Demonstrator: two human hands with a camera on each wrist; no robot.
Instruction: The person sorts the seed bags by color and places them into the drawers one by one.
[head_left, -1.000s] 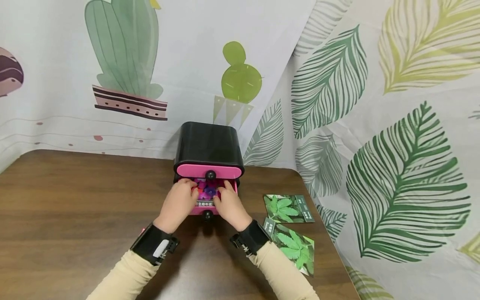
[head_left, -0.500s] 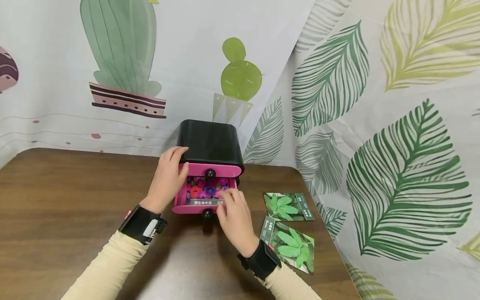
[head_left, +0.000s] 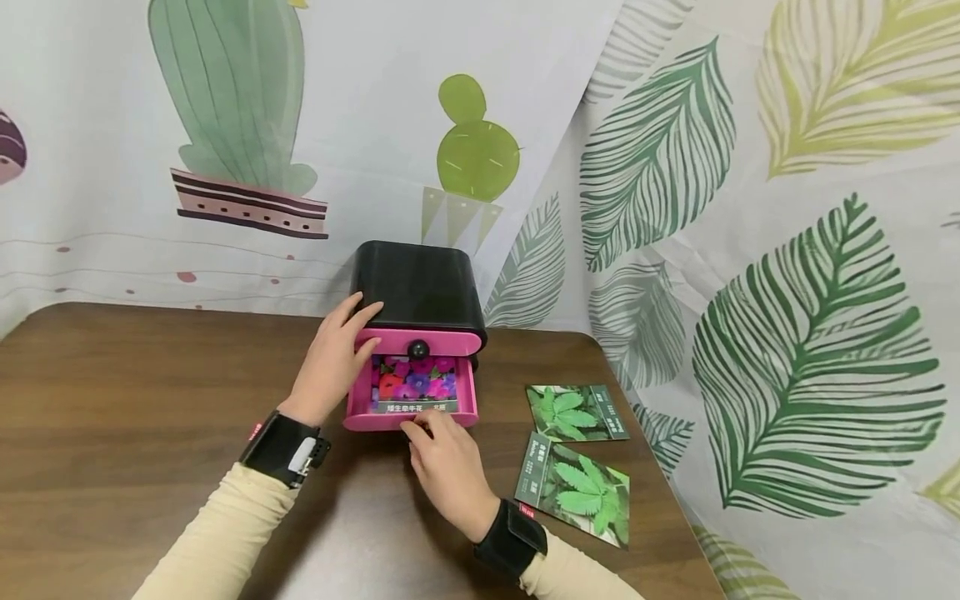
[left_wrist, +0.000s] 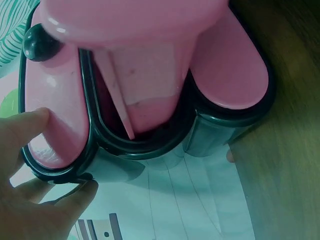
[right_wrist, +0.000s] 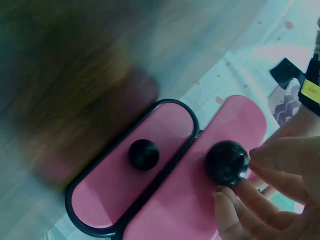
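Observation:
A small black drawer cabinet [head_left: 416, 283] with pink drawer fronts stands at the back of the table. Its middle drawer [head_left: 468, 392] is pulled out, and inside lies a flat packet [head_left: 412, 385] printed with red, pink and purple flowers. My left hand [head_left: 322, 367] grips the cabinet's upper left corner. Its thumb lies on the pink top drawer front [left_wrist: 57, 95] and its other fingers reach round the black casing. At the front of the pulled-out drawer, my right hand [head_left: 452, 475] holds the round black knob [right_wrist: 225, 162] between thumb and fingers.
To the right of the cabinet, two packets with green leaf pictures lie on the table: an upper packet [head_left: 573, 412] and a lower packet [head_left: 577, 492]. A patterned cloth [head_left: 390, 125] hangs close behind the cabinet. The brown wooden table [head_left: 150, 433] extends to the left.
Both hands were inside the open drawer at the flower packet. The left hand has moved up to the cabinet's corner; the right hand has come forward and down to the drawer's knob.

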